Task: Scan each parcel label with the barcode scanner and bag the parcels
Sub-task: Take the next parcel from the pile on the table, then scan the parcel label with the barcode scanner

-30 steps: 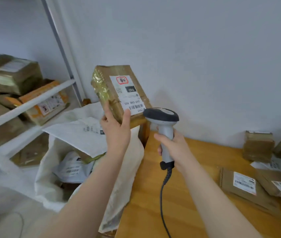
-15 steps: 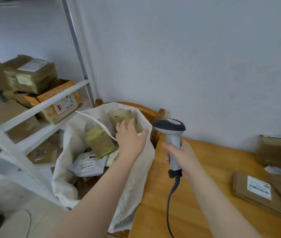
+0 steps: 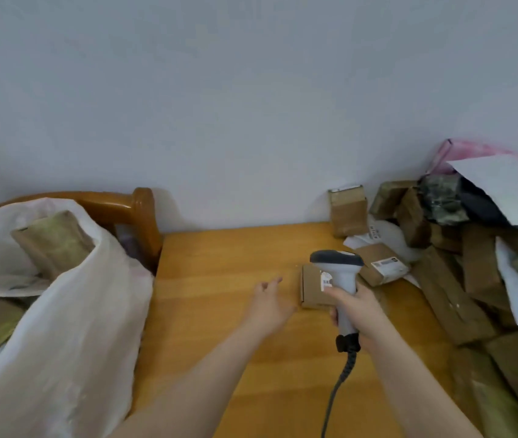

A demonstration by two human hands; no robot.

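At the far left, a white woven sack (image 3: 71,327) stands open against a wooden chair back (image 3: 125,207), with a taped brown parcel (image 3: 52,238) showing in its mouth and more parcels lower down inside. Right of the chair, a wooden table (image 3: 219,263) runs along the pale wall. Over its middle, the left hand (image 3: 270,301) reaches forward with fingers spread and relaxed, holding nothing, just beside the left edge of a small flat cardboard box (image 3: 313,289) that lies on the table; whether it touches the box cannot be told. The right hand (image 3: 358,308) grips the handle of a grey barcode scanner (image 3: 338,270), held upright in front of that box and hiding part of its white label. The scanner's cable (image 3: 336,390) hangs down toward the near edge. Behind the scanner lies a labelled parcel (image 3: 380,263), and another parcel (image 3: 347,213) stands upright at the wall. A heap of brown parcels (image 3: 472,279) and white mailers fills the right side, with a pink bag (image 3: 478,151) on top.
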